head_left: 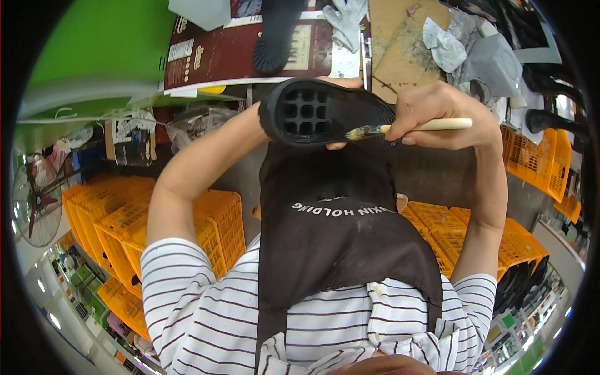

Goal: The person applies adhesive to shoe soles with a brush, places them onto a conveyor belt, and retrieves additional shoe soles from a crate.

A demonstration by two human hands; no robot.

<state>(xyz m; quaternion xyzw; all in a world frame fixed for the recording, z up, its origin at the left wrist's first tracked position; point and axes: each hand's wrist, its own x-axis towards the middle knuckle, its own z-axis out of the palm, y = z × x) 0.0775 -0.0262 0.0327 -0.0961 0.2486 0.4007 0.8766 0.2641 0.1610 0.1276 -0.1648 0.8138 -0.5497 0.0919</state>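
Note:
My left hand point(342, 82) holds a black shoe sole point(319, 112) up in front of me, its gridded heel cavity facing me; most of the hand is hidden behind the sole and only fingertips show at its edges. My right hand point(437, 103) grips a wooden-handled brush point(425, 125) from the right. The brush's bristles point(357, 132) touch the sole's lower edge near its middle. Below both hands hangs my dark apron point(337, 237) over a striped shirt.
A bench beyond the hands carries a flattened maroon box point(219, 56), another black sole point(275, 31), white gloves point(347, 22), brown cardboard point(400, 50) and grey rags point(444, 44). Orange crates point(125, 219) stand left and right point(531, 156). A fan point(34, 200) is far left.

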